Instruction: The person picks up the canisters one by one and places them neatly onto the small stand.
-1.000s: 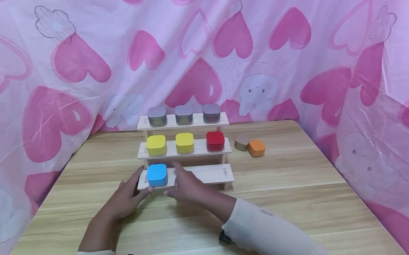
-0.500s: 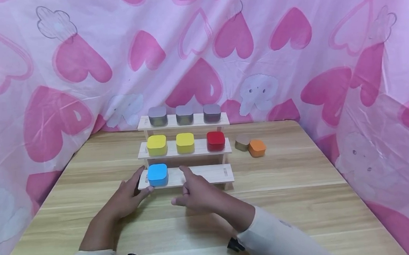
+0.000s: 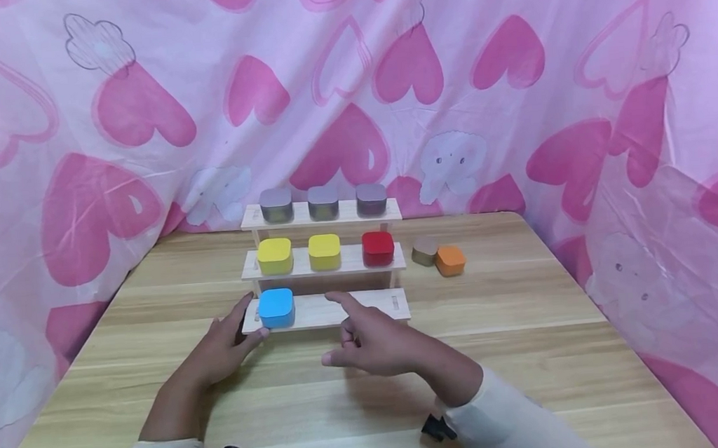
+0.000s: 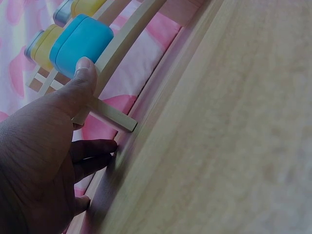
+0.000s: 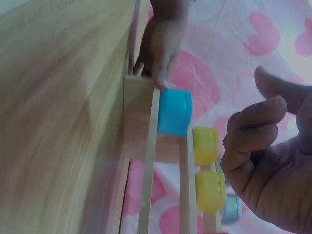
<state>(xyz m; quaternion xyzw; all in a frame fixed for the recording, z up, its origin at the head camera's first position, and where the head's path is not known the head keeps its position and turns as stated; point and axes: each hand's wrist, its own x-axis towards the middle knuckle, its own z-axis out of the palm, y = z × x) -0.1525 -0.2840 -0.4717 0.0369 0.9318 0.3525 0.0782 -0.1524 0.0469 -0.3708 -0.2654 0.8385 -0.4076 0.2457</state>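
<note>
A light wooden three-step rack (image 3: 315, 312) bears small lidded tins with rounded corners. A blue tin (image 3: 276, 308) sits at the left of its lowest step. My left hand (image 3: 219, 347) holds that step's left end, thumb at the front edge against the blue tin's lower corner, as the left wrist view shows; its lower fingers (image 4: 95, 151) reach down to the table. My right hand (image 3: 374, 339) hovers in front of the lowest step, right of the blue tin, holding nothing. Its index finger points forward over the step while the other fingers curl.
Two yellow tins (image 3: 275, 256) and a red tin (image 3: 378, 249) stand on the middle step. Grey tins (image 3: 323, 203) line the top step. Right of the rack, a grey-brown tin (image 3: 425, 251) and an orange tin (image 3: 450, 261) lie on the table (image 3: 533, 351). A pink heart-patterned cloth (image 3: 321, 65) hangs behind.
My right hand has drawn away from beside the blue tin, moving right and slightly nearer to me. The left hand and the blue tin have stayed put.
</note>
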